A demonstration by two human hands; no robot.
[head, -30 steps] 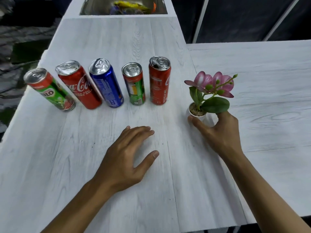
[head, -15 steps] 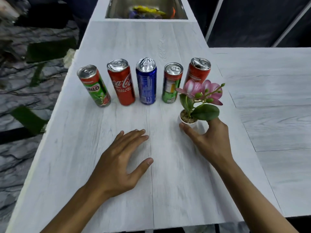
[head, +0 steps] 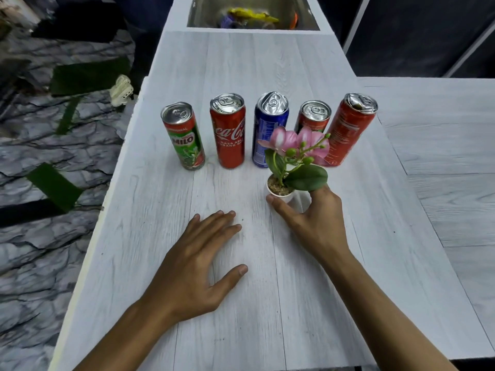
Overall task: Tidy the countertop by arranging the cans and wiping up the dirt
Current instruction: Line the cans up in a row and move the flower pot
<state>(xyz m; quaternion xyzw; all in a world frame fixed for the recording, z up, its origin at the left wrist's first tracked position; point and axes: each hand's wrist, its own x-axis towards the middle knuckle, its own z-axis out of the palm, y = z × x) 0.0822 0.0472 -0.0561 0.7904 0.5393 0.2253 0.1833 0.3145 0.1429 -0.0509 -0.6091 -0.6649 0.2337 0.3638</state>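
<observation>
Five cans stand upright in a row across the middle of the worktop (head: 267,317), running from near its left edge toward the inner corner on the right: the Milo can (head: 184,140), the Coca-Cola can (head: 229,135), the blue can (head: 263,129), a fourth can (head: 314,113) partly hidden, and a red can (head: 348,129) with its back label showing. Their long axes are vertical, and the whole row lies ahead of both hands, toward the far edge where the sink (head: 203,12) is cut in. Just in front of the blue and fourth cans sits a small white flower pot (head: 281,192), its pink blossoms covering their lower halves from this view. The right hand (head: 316,223) grips that pot, thumb on its near-left side and fingers curled behind it. The left hand (head: 192,261) lies palm down on the bare boards, fingers straight and spread, holding nothing; it is the nearer one to the Milo and Coca-Cola cans, and the free one. Setting the pot down clear of the row looks like the step in hand
</observation>
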